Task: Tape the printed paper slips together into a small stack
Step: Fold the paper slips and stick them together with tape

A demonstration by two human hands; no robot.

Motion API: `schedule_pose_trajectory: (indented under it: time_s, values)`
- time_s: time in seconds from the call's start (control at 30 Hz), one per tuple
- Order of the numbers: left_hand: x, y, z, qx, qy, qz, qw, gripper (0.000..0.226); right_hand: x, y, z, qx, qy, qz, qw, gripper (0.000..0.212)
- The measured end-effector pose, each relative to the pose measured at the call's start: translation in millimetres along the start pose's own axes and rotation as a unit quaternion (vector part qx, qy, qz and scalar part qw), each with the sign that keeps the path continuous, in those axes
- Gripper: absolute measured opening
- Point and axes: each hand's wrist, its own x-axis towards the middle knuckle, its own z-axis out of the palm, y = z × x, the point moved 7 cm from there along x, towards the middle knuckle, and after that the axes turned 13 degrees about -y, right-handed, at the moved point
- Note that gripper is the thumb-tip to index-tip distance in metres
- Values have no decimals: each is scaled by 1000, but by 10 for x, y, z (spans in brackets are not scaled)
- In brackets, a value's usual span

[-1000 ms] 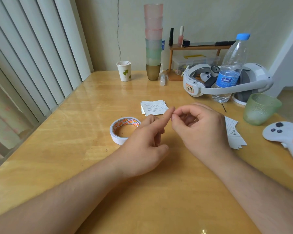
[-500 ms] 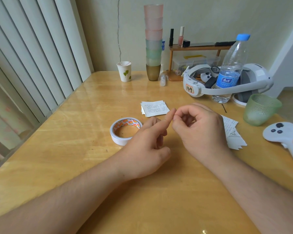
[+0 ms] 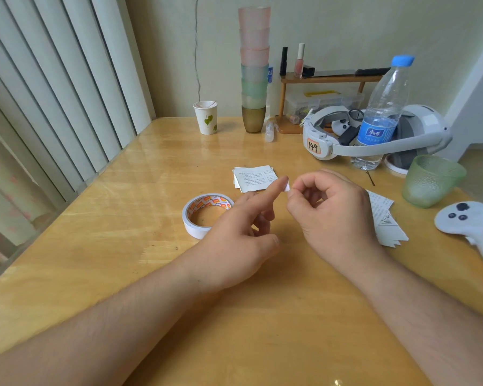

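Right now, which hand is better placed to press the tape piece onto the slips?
Left. The tape piece sits on its extended forefinger, nearest the slips; the right hand only pinches its edge.

A glossy wooden table [image 3: 101,246] meets a cracked cream wall [image 3: 346,26], with white vertical blinds [image 3: 53,93] leftward.

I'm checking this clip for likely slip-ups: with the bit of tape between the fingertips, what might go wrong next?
The small tape piece sits between the left hand's forefinger tip and the right hand's pinch; it may curl or stick to skin. The paper slips lie loosely stacked, so pressing tape on them could shift them.
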Motion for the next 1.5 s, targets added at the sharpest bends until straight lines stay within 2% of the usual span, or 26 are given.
schedule_pose_trajectory:
  time_s: [0.53,0.63,0.8,0.97,1.33,1.5]
  values:
    - [-8,-23,-60,-21,15,-10,1000,86,29,126,-63,28,-4,49,998,13]
    - [-7,-31,-59,-20,14,-11,1000,85,36,144,-65,61,-19,62,996,5]
    - [5,-25,-39,-14,8,-13,1000,85,28,94,8,61,-42,55,996,26]
    - [-1,-40,-21,-27,3,-7,1000,86,29,140,16,51,-42,54,996,8]
    - [23,-106,-66,-27,-3,-23,999,82,47,262,-2,46,-45,81,995,14]
    - [33,-116,-88,-21,-2,-24,999,77,89,392,-29,10,-48,100,994,15]
